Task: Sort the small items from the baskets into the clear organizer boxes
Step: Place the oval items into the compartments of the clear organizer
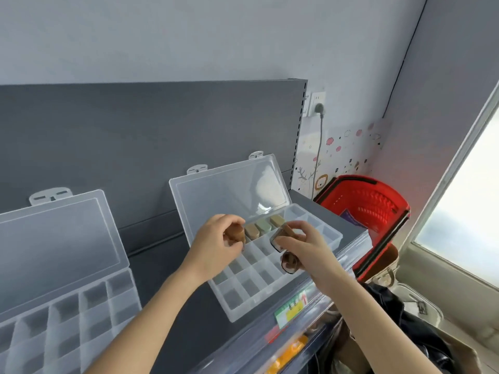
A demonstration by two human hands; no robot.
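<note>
A person's left hand (216, 240) curled its fingers round a small brown piece (233, 234) above the back-left compartments of a clear organizer box (244, 306), which stood open on a dark grey shelf (167, 279) with its lid (229, 195) leaning against the back panel. The right hand (306, 245) pinched a second brown piece with a dark, shiny end (280, 236) between thumb and fingertips over the middle of the same box. A third, dark-rimmed brown piece (290, 263) showed under that hand; whether the fingers held it or it lay in a compartment could not be told. Three small blocks (263, 225), tan and pale green, sat side by side in the back row.

The only writing was on a green-and-yellow price tag (291, 309) on the shelf edge, its red marks too blurred to read. A red basket (361, 209) stood right of the box, its contents mostly hidden save a purple card (348, 214). A second open organizer box (89, 300) at the left was cut off by the frame.
</note>
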